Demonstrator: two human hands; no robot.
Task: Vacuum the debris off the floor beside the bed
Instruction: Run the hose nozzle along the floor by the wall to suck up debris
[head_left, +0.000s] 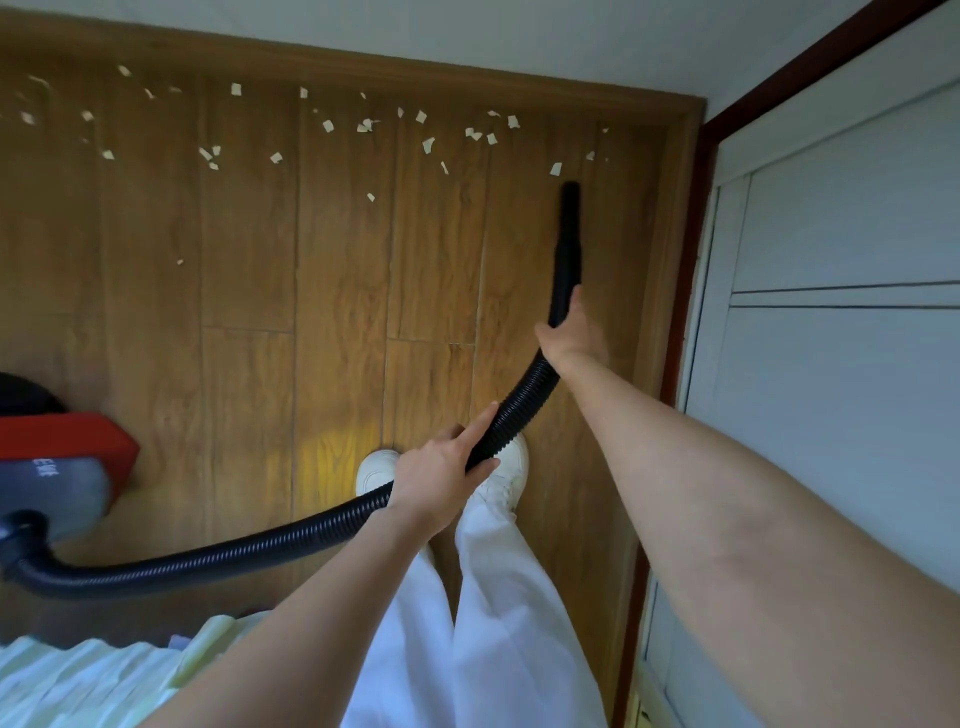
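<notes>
Black ribbed hose (260, 551) runs from the vacuum (57, 467) at the floor's (249, 270) left edge. The left hand (436, 480) grips it mid-length; the right hand (571, 338) grips the nozzle (569, 234). Paper scraps (426, 143) lie along the far edge, just beyond the nozzle tip.

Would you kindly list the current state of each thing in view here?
Black rigid nozzle tube: tip just short of the nearest scrap.
Black ribbed hose: curved, gripped by both hands.
Left hand: grips hose, forefinger extended.
Right hand: grips the hose-nozzle joint.
Pale paper scraps: scattered along the far skirting.
Red and grey vacuum body: resting on wooden floor.
</notes>
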